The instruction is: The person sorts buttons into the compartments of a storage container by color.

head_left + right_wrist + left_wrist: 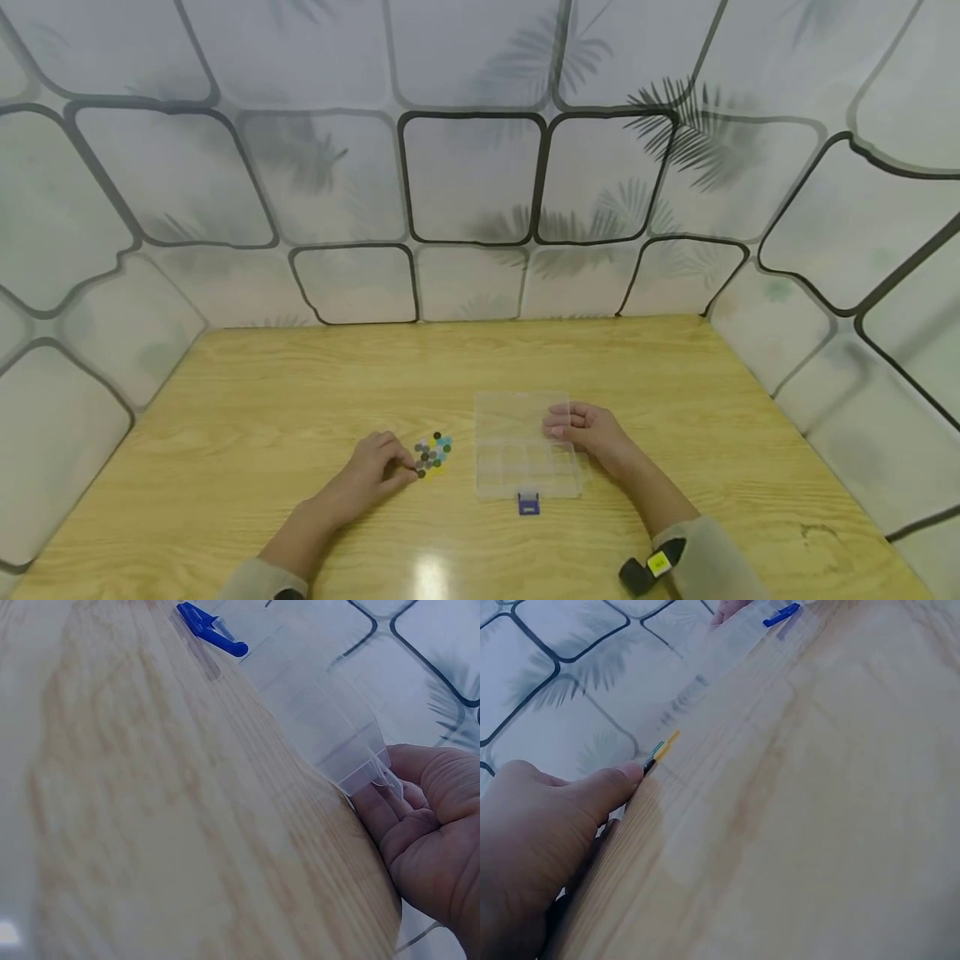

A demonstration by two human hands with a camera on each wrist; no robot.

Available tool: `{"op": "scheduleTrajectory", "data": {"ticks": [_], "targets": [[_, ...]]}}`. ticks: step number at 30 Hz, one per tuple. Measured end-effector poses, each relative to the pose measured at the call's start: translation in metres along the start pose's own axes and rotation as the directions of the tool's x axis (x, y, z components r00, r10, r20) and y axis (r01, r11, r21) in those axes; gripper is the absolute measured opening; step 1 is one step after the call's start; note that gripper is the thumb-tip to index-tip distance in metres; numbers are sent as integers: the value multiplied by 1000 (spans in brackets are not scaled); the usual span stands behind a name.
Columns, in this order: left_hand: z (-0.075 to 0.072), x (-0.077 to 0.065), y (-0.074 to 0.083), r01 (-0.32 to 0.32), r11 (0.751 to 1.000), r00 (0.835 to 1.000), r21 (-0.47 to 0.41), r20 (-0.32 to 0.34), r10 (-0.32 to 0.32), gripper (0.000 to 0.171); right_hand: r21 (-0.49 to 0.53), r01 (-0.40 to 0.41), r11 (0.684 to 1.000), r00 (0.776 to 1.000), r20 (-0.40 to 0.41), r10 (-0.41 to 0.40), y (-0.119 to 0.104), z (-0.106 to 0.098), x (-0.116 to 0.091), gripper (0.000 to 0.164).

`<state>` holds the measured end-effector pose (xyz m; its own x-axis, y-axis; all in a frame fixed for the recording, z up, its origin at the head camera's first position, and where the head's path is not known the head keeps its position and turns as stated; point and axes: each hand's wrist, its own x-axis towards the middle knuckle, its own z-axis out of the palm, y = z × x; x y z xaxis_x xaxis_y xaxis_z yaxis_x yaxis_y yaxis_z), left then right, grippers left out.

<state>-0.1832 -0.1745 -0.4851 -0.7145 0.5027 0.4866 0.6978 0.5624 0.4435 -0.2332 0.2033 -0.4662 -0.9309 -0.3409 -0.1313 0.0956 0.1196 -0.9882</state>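
Small round discs [433,454] in black, grey, white, blue, green and yellow lie in a cluster on the table. My left hand [367,473] is at the cluster's left edge, its thumb and index finger touching the nearest discs. In the left wrist view, the thumb tip meets the edge of a few discs [658,750]. To the right stands a clear plastic compartment box [525,471], its transparent lid [517,415] raised at the back and a blue latch [528,503] at the front. My right hand [592,433] grips the box's right side, partly seen through the lid.
The wooden table [337,375] meets a patterned wall covering [472,183] at the back and on both sides. A black strap with a yellow label [658,564] sits on the right wrist.
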Motion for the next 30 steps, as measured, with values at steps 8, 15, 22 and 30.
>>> {"op": "scheduleTrajectory", "data": {"ticks": [8,15,22,30], "targets": [[-7,0,3,86,996,995,8,52,-86,8,-7,29,1000,999,17,-29,0,-1,0,57],[-14,3,7,97,995,995,-4,29,-97,10,-7,28,1000,999,18,-28,1,-1,0,57],[-15,15,16,-42,998,998,42,-49,44,20,-6,19,1000,1000,8,-19,2,-1,1,58],[-5,41,39,0,999,1000,-32,7,0,13,17,11,1000,1000,11,-11,3,-2,2,57]]}}
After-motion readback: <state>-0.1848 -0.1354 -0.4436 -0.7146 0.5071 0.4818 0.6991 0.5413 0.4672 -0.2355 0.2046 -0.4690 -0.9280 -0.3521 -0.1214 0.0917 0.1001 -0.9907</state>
